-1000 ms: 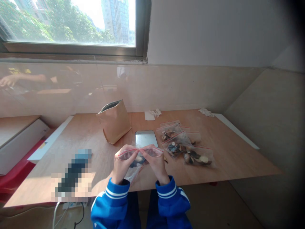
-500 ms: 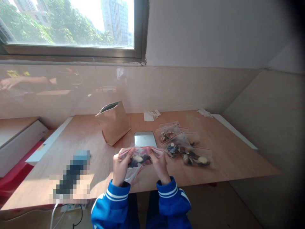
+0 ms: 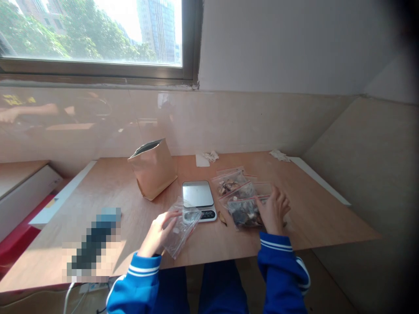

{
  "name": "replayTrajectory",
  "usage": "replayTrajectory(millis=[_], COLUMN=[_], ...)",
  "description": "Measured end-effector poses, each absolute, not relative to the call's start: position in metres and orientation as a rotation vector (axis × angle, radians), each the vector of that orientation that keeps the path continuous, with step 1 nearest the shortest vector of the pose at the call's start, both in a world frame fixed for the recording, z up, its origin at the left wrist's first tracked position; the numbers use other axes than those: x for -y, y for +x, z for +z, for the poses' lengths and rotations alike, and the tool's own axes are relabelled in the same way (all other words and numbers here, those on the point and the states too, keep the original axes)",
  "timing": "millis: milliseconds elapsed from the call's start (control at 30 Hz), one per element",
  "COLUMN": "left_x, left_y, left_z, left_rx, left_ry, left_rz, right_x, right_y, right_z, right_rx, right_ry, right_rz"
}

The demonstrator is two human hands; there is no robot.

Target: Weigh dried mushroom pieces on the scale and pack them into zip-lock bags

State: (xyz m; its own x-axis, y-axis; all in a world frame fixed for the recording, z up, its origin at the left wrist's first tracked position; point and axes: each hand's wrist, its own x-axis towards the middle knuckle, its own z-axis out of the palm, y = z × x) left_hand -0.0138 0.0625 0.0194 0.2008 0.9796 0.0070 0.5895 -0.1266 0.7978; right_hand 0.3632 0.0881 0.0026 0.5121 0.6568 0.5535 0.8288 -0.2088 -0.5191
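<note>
My right hand [image 3: 275,211] is at the right-hand pile, its thumb on the top edge of a filled zip-lock bag [image 3: 245,214] with dark and pale dried pieces inside. This bag lies over other filled zip-lock bags [image 3: 231,187]. My left hand [image 3: 159,231] pinches clear, empty-looking zip-lock bags [image 3: 180,237] near the table's front edge. They partly cover the front of a white kitchen scale [image 3: 197,194], whose plate is bare. Beside the scale lies one small dried piece [image 3: 222,219].
A brown paper pouch [image 3: 153,172] stands with its top open behind the scale to the left. Crumpled tissue [image 3: 211,156] and more tissue [image 3: 279,155] lie along the back of the wooden table [image 3: 321,218]. A blurred dark object [image 3: 94,240] with a white cable lies left.
The filled bag, held in both hands before, has moved right onto the pile with my right hand. My left hand has moved left to the empty bags. The scale's display is uncovered.
</note>
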Motion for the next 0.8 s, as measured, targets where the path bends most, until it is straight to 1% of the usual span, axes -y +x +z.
replayTrajectory(millis=[67, 100, 200, 267, 333, 433, 600, 700, 800], left_x=[-0.064, -0.064, -0.063, -0.060, -0.057, -0.052, -0.058, -0.076, -0.107], left_y=[-0.013, -0.013, -0.018, -0.024, -0.029, -0.031, -0.028, -0.035, -0.052], left_z=[0.006, 0.000, -0.015, -0.020, -0.022, -0.021, -0.008, -0.001, -0.001], left_rx=[-1.478, -1.501, -1.648, -1.804, -1.971, -2.173, -2.354, -2.347, -2.160], left_ry=[1.891, 1.916, 1.925, 1.866, 1.776, 1.656, 1.590, 1.575, 1.529], left_rz=[0.615, 0.556, 0.413, 0.377, 0.390, 0.440, 0.541, 0.754, 1.038], right_x=[-0.078, -0.072, -0.058, -0.055, -0.057, -0.064, -0.071, -0.074, -0.079], right_y=[0.345, 0.334, 0.301, 0.289, 0.285, 0.290, 0.300, 0.303, 0.301], right_z=[-0.008, -0.014, -0.037, -0.052, -0.063, -0.067, -0.062, -0.066, -0.068], right_rx=[1.263, 1.317, 1.594, 1.696, 1.738, 1.811, 1.979, 1.994, 1.967], right_ry=[-1.894, -1.817, -1.626, -1.612, -1.643, -1.666, -1.686, -1.678, -1.694], right_rz=[-0.408, -0.405, -0.209, -0.090, -0.036, 0.000, 0.047, 0.061, 0.098])
